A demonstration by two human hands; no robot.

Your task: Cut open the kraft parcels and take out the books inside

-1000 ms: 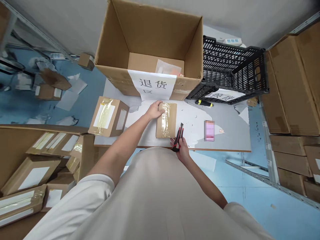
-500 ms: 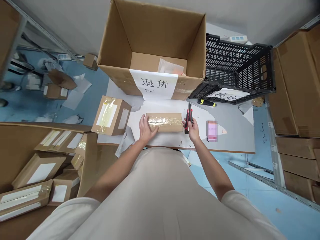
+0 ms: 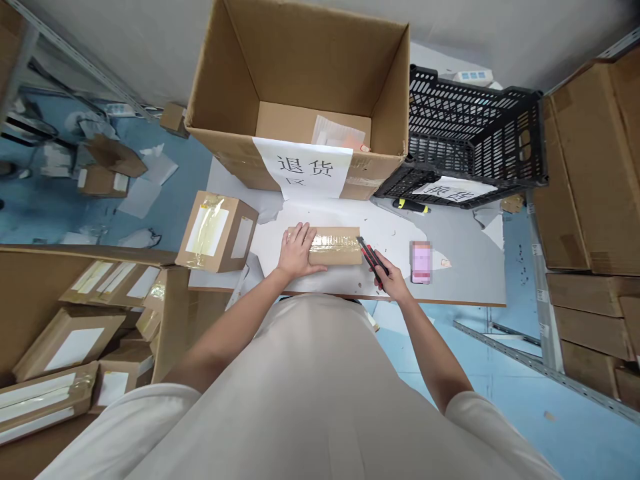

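A long, narrow cardboard box (image 3: 336,248) with clear tape along its top lies on the white-covered table (image 3: 465,280). My left hand (image 3: 299,252) rests flat on the left end of this box, fingers stretched out over it. In my right hand (image 3: 387,275) is a red and black utility knife (image 3: 373,255), its blade tip at the box's right end, where the tape ends. Whether the tip touches the tape I cannot tell. To the right of that hand lies a phone (image 3: 421,262) with a pink screen.
Behind the work stands a large open carton (image 3: 235,157) with a paper sign. Beside it are a black plastic crate (image 3: 480,143) and a yellow-black tool (image 3: 411,206). A taped box (image 3: 220,233) sits left. Another carton (image 3: 173,320) holds several parcels; boxes (image 3: 585,313) are stacked right.
My left hand has shifted from gripping the box's left end to lying flat on top. The utility knife has tilted from upright, its blade now pointing left at the box's right end.
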